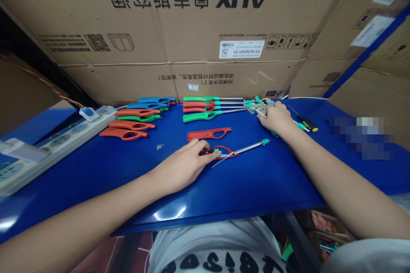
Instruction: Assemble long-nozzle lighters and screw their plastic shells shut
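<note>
My left hand [182, 163] is closed on a red lighter half-shell [231, 155] lying on the table, thumb pressing near a green part inside it. From that shell a metal tube [251, 147] with a green tip points right, and a thin pale wire crosses it. Just beyond lies another red half-shell [209, 134]. My right hand [277, 117] reaches into a pile of lighter inner parts [256, 104], with metal tubes, green pieces and white wires. Its fingers are bent down among them; what they pinch is hidden.
Assembled green and red gas lighters [200, 116] lie at the back centre. Orange, blue and green lighter shells [128, 134] stand left, near small screws [159, 147]. A power strip [60, 143] runs along the left edge. A screwdriver [307, 123] lies right. Cardboard [192, 51] walls the back.
</note>
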`<action>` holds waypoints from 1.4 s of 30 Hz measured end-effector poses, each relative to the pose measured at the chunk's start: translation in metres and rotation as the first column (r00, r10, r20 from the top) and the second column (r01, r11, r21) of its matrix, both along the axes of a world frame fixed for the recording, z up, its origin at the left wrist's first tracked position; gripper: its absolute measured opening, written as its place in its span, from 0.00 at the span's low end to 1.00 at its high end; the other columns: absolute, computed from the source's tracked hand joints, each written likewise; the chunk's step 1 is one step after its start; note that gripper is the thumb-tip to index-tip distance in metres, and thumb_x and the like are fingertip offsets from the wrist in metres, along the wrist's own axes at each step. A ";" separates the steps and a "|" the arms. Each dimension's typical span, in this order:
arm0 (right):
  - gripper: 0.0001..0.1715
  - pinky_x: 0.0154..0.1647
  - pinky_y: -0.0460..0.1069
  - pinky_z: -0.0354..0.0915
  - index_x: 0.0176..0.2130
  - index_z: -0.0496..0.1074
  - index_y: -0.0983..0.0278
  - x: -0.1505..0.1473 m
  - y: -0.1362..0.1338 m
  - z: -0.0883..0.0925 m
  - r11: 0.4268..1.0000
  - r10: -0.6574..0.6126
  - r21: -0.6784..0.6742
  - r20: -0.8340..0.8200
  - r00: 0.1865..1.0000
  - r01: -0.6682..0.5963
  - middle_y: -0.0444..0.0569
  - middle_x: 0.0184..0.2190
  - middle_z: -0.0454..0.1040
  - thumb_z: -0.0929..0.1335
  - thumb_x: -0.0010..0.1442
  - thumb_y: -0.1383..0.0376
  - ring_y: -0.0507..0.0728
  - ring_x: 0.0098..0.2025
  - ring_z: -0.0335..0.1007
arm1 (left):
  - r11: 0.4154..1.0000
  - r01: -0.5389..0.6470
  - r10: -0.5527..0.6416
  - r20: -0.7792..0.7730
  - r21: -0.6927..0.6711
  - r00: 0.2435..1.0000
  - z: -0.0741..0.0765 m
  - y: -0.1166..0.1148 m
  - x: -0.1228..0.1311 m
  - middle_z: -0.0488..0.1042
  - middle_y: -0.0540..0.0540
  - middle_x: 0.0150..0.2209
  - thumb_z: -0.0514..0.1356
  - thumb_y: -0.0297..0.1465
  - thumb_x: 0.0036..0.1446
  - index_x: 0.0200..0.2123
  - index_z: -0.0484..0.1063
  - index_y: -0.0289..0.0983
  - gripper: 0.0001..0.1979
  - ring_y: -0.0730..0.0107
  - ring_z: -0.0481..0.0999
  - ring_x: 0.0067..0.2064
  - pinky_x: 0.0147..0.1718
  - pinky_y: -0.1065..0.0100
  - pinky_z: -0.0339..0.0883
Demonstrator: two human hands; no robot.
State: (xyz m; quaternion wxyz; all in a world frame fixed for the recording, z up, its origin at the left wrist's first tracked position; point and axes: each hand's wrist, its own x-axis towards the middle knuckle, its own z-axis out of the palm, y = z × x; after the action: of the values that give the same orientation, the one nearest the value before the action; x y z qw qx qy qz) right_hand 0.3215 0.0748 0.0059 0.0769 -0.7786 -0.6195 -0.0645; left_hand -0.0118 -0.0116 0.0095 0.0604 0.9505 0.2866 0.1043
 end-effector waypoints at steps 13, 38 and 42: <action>0.16 0.26 0.47 0.58 0.32 0.70 0.62 -0.062 -0.037 0.013 0.776 0.630 0.452 -0.528 0.569 -0.440 0.40 0.22 0.62 0.72 0.57 0.53 0.51 0.24 0.57 | 0.964 -0.023 0.137 0.422 -0.263 0.896 -0.005 0.009 0.000 0.76 0.41 0.51 0.60 0.32 0.66 0.60 0.72 0.40 0.19 0.63 0.78 0.50 0.52 0.59 0.74; 0.06 0.37 0.52 0.58 0.39 0.75 0.63 -0.099 -0.078 0.013 0.265 0.964 0.430 -0.114 0.239 -0.863 0.47 0.30 0.81 0.68 0.66 0.63 0.53 0.29 0.74 | 0.974 -0.034 0.184 0.695 -0.223 0.695 -0.001 -0.002 0.009 0.82 0.43 0.46 0.62 0.28 0.65 0.47 0.81 0.36 0.10 0.66 0.81 0.48 0.51 0.67 0.75; 0.08 0.35 0.51 0.58 0.37 0.75 0.62 -0.099 -0.079 0.015 0.350 0.936 0.479 -0.202 0.287 -0.805 0.45 0.30 0.81 0.69 0.66 0.60 0.52 0.29 0.73 | 0.977 -0.063 0.187 0.676 -0.204 0.713 0.000 -0.002 0.008 0.82 0.43 0.44 0.63 0.29 0.64 0.46 0.80 0.36 0.10 0.66 0.81 0.45 0.47 0.68 0.75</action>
State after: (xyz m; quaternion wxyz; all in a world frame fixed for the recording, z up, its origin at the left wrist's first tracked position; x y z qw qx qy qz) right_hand 0.2229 -0.0046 0.0214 0.3495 -0.2765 -0.8916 0.0801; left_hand -0.0040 -0.0137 0.0097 0.2347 0.8127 0.3148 0.4304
